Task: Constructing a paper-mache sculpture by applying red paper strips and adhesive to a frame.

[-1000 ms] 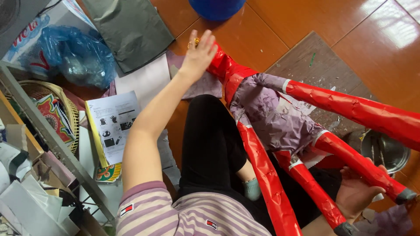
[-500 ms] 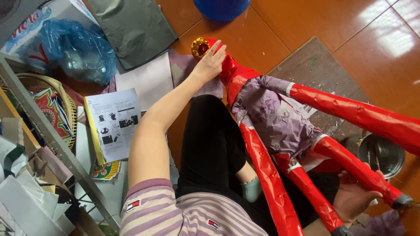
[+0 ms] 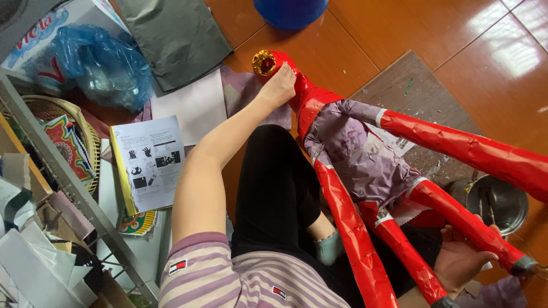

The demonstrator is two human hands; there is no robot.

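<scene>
Hands: my left hand [image 3: 279, 85] presses flat on the red frame [image 3: 354, 239] at twelve o'clock; my right hand [image 3: 459, 262] grips its leg at four.
Frame: lies across my lap.
Gold tip [image 3: 264, 61]: beside my left fingers.

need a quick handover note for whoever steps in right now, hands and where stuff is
Left hand: arm stretched forward, fingers pressed on the top end of the red paper-covered frame, just below its gold tip.
Right hand: gripping a lower red leg near its grey end.
The frame lies across the lap and the floor; its middle is wrapped in purple paper.
Metal bowl on the floor at right; printed sheet and loose papers at left.
Done: legs and top are covered in red.
Left: I cannot tell what remains uncovered.
</scene>
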